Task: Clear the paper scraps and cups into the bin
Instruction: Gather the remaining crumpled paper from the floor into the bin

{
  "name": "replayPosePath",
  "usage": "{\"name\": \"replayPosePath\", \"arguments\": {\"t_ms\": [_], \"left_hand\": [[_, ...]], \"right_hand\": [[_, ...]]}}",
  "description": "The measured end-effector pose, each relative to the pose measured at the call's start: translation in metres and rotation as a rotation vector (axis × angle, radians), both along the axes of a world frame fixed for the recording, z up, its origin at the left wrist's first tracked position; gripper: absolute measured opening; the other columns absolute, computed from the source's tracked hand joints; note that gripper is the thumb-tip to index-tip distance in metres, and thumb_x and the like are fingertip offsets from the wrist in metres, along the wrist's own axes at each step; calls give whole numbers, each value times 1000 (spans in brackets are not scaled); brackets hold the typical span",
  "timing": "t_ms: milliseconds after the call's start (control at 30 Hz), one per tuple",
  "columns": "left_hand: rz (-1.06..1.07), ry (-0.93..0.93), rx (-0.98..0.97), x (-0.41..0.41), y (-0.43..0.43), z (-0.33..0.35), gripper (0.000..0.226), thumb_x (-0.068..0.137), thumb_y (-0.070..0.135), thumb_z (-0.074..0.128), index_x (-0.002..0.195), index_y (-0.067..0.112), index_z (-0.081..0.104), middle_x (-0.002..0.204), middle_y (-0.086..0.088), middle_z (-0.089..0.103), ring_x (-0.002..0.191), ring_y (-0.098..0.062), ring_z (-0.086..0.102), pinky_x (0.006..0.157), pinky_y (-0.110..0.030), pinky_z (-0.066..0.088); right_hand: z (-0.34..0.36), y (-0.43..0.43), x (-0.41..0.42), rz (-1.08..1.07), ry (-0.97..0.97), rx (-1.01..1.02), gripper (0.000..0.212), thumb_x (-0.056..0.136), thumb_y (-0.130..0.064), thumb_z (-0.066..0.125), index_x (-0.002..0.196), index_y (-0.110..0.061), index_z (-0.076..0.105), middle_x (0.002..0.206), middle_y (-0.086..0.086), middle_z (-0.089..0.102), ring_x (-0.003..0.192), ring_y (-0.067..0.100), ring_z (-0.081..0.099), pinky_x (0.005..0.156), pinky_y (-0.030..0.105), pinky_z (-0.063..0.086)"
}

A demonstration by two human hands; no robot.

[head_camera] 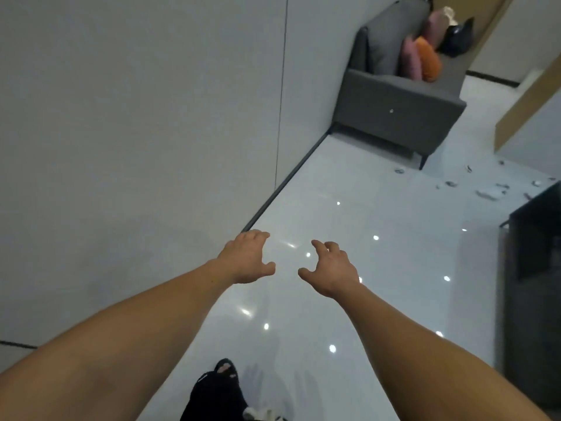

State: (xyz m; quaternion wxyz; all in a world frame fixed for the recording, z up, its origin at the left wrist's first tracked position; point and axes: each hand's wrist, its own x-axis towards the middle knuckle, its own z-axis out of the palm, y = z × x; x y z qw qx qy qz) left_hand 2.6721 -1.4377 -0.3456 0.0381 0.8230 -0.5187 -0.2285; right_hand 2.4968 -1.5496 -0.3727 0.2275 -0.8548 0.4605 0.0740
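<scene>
You're in a living room, by the look of it — a grey sofa (397,98) stands against the plain pale wall (136,117) with pink and orange cushions (427,60) on its seat, the glossy white floor (379,192) throws back spots of light, and a dark low cabinet (534,238) stands at your right

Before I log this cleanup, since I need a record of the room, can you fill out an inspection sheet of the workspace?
Surface: glossy pale floor, reflecting spot lights.
Job's things: small scraps scattered on the floor at far right, too small to tell paper from cups; no bin made out.
Clutter: nothing seen beyond those.
Hands: left hand and right hand stretched forward, fingers loosely curled, holding nothing.
Cables: nothing seen.
Surroundings: grey wall at left, grey sofa with pink and orange cushions, dark unit at right edge.
</scene>
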Motion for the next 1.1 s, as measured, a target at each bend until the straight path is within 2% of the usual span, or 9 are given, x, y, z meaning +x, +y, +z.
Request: {"name": "replayPosePath", "arguments": {"t_ms": [267, 500, 733, 967, 1100], "left_hand": [[-230, -46, 40, -14, -176, -13, 79, 87, 52, 54, 151, 19, 20, 157, -2, 21, 143, -22, 20, 113, -41, 26], [-424, -39, -23, -34, -361, 4, 78, 86, 53, 53, 150, 19, 23, 156, -2, 24, 143, -23, 22, 113, -40, 26], [-615, -68, -22, -94, -530, 6, 78, 86, 55, 52, 150, 20, 24, 156, -2, 25, 142, -23, 22, 113, -41, 27], [-605, -58, 1, -153, -687, 7, 77, 86, 53, 53, 150, 21, 23, 156, -1, 25, 142, -22, 23, 112, -40, 28], [-522, -31, -2, -170, -765, 7, 76, 87, 51, 53, 150, 20, 23, 156, -1, 24, 142, -23, 24, 112, -40, 29]], "right_hand": [[-11, -141, -38, -211, 29, 0, 78, 86, -53, 55, 151, -30, 19, 155, 1, 20, 137, 25, 29, 95, 40, 44], [3, -268, -71, -435, 19, -9, 77, 86, -53, 54, 151, -30, 19, 155, 1, 20, 138, 25, 27, 98, 41, 42], [-3, -396, -132, -620, 0, 5, 78, 87, -55, 54, 152, -29, 19, 155, 2, 19, 138, 24, 27, 96, 40, 42], [-4, -550, -188, -616, -3, 32, 79, 87, -54, 55, 152, -29, 18, 155, 2, 19, 138, 25, 27, 98, 41, 43], [8, -641, -221, -595, -2, -11, 78, 88, -52, 54, 152, -29, 18, 155, 2, 19, 138, 25, 27, 98, 40, 43]]}}
